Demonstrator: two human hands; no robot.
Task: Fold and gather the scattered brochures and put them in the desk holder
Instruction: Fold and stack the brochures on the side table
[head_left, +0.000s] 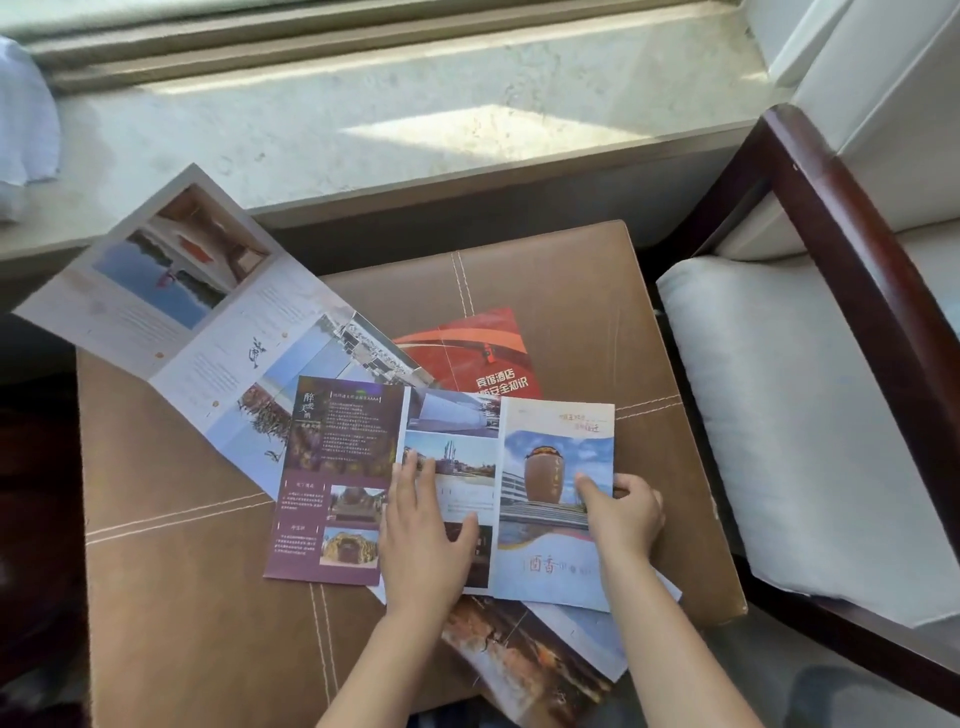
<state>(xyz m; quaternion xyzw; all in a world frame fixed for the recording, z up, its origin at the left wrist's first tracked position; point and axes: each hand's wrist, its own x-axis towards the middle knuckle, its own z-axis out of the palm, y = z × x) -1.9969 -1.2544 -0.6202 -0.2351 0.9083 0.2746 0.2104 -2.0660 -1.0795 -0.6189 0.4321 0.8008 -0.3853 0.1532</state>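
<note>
From the head camera, a brown padded stool (545, 291) with white stitching carries several scattered brochures. The purple brochure (337, 478) lies open in 3 panels near the middle: a purple text panel on the left, a photo panel in the centre, and a pale blue cover with a large jar on the right.

The left hand (423, 535) lies flat on the centre panel, fingers spread and pressing down; it closes on nothing and covers most of that panel's lower photos. The right hand (621, 506) grips the outer edge of the jar panel, thumb on the printed face and the other fingers curled around behind, where they are mostly hidden.

A long grey brochure (171, 306) runs unfolded from under the purple one up to the left, its far end hanging off the stool toward the stone windowsill (415, 130). A red brochure (483, 353) shows only its upper part. 1 more brochure (524, 660) sticks out beneath the forearms, cut off at the frame's bottom edge.

A cushioned wooden armchair (831, 395) stands at right. The small print is too blurred to read.
</note>
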